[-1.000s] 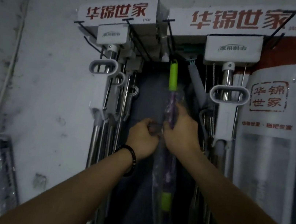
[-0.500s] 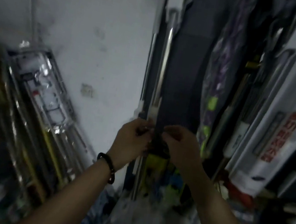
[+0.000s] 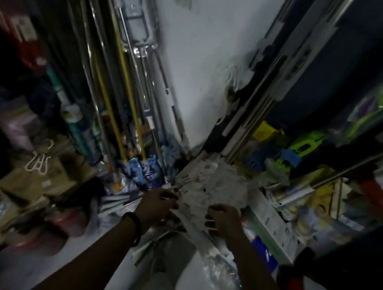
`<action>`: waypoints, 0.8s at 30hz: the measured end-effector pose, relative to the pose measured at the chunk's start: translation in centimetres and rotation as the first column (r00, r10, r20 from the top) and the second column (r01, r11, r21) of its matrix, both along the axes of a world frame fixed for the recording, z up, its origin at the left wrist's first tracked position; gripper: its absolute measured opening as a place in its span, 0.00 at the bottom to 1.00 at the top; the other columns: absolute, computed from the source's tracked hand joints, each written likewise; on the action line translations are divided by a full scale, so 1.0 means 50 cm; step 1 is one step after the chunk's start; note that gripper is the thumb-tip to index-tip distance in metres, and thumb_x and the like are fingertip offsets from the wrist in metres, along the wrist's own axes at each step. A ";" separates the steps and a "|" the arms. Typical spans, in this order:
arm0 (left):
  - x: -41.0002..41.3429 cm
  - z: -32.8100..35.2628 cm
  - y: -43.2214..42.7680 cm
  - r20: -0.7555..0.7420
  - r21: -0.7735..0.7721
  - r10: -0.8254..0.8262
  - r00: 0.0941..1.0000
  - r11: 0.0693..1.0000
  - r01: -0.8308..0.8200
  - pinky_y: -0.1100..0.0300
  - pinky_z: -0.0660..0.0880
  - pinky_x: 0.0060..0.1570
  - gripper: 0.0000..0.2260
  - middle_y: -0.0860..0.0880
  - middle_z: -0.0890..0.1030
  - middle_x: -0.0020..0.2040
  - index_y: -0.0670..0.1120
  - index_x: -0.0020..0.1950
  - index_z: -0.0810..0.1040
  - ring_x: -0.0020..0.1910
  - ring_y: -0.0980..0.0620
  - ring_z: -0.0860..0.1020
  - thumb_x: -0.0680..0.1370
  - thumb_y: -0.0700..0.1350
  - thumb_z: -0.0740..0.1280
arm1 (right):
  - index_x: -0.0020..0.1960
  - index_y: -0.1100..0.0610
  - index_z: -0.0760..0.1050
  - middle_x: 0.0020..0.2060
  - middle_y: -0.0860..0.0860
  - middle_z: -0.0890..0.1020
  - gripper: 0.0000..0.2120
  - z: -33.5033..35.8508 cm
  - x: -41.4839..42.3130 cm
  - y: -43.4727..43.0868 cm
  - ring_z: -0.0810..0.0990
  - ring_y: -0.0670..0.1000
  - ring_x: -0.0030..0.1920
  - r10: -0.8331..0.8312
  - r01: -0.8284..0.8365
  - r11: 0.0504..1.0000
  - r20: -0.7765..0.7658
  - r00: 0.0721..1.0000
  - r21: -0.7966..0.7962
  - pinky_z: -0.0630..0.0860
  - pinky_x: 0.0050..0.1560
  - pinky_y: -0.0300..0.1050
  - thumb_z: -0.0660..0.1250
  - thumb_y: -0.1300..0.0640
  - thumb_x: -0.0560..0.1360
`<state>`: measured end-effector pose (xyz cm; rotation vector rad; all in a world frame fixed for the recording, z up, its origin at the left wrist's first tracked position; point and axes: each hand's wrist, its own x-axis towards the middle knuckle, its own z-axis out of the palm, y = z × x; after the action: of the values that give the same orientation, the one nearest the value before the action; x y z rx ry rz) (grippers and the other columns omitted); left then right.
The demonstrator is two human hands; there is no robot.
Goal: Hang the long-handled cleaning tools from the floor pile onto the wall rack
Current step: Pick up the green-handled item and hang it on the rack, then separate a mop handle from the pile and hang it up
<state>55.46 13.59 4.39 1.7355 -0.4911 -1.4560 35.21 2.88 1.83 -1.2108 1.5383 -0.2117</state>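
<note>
Left hand (image 3: 159,204), with a black wristband (image 3: 134,229) on the wrist, reaches down with curled fingers against the near edge of a white, stringy mop head (image 3: 211,187). Motion blur hides whether it grips the strands or only touches them. Right hand (image 3: 222,220) sits just beside it on the other side of the same mop head, fingers bent under, and I cannot tell whether it grasps anything either. Both hands flank the head, probably to gather it and find the handle before lifting.

That mop head belongs to the floor pile (image 3: 117,204), a jumble of pale wrapped poles and plastic lying at the person's feet, so the next tool appears not yet picked up. A cardboard box (image 3: 31,178) stands to the left of the pile.

Farther off, yellow-handled mops (image 3: 120,84) lean in a bundle against the left side, heads down on the floor, which keeps them propped without hooks. Behind the pile rises the white wall (image 3: 200,46). To its right, metal poles (image 3: 269,82) run upward out of view. The rack itself is not in sight from this downward angle
</note>
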 end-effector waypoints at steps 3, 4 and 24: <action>-0.011 -0.032 -0.001 0.010 0.089 0.001 1.000 0.996 -0.002 0.57 0.78 0.38 0.09 0.38 0.87 0.54 0.44 0.59 0.83 0.40 0.45 0.83 0.83 0.44 0.67 | 0.58 0.60 0.80 0.47 0.61 0.85 0.10 -0.082 -0.020 -0.030 0.86 0.62 0.45 -0.035 0.036 0.999 -0.067 0.997 0.025 0.84 0.49 0.61 0.74 0.59 0.78; -0.013 -0.042 -0.009 0.005 0.109 -0.007 1.000 0.994 0.007 0.59 0.77 0.36 0.09 0.38 0.86 0.54 0.44 0.59 0.83 0.40 0.46 0.83 0.83 0.46 0.67 | 0.58 0.59 0.79 0.47 0.61 0.85 0.10 -0.104 -0.026 -0.046 0.86 0.63 0.45 -0.051 0.054 0.998 -0.082 0.995 0.033 0.84 0.48 0.62 0.74 0.59 0.78; -0.037 -0.186 -0.173 0.027 0.370 -0.084 0.996 0.927 0.068 0.48 0.82 0.48 0.05 0.44 0.86 0.54 0.54 0.51 0.80 0.53 0.40 0.86 0.84 0.50 0.65 | 0.55 0.65 0.84 0.45 0.60 0.86 0.17 -0.264 0.111 -0.245 0.85 0.59 0.46 0.513 -0.539 0.841 -0.400 0.759 0.056 0.78 0.43 0.45 0.73 0.51 0.76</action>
<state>53.59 4.92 -4.92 2.0632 -0.3221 -1.6501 40.76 -9.40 -11.39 -1.7706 1.4616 0.3944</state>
